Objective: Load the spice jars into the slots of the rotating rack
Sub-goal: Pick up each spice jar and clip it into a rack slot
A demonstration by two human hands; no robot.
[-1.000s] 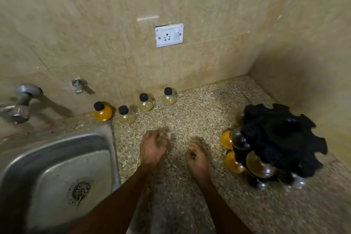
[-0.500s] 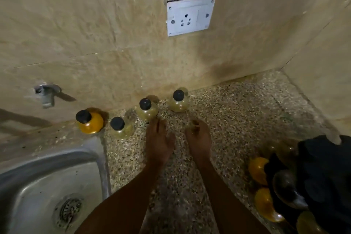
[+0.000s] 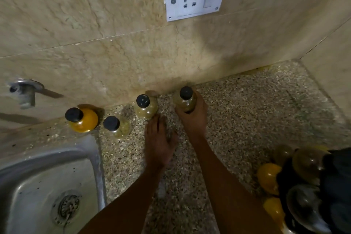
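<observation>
Right hand (image 3: 191, 119) wraps round greenish glass jar (image 3: 185, 101), black cap, mid-frame. Left hand (image 3: 158, 144) flat, fingers straight, fingertips touching neighbouring jar (image 3: 145, 107). Speckled stone counter (image 3: 247, 119).

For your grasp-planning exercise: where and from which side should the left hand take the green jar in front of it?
Grip the round belly of the jar from the near side, fingers wrapping its flanks. The wall stands close behind it, and the left hand already lies just in front.

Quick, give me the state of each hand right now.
Left hand: open, fingers straight, tips reaching a greenish spice jar.
Right hand: gripping the rightmost spice jar.
</observation>
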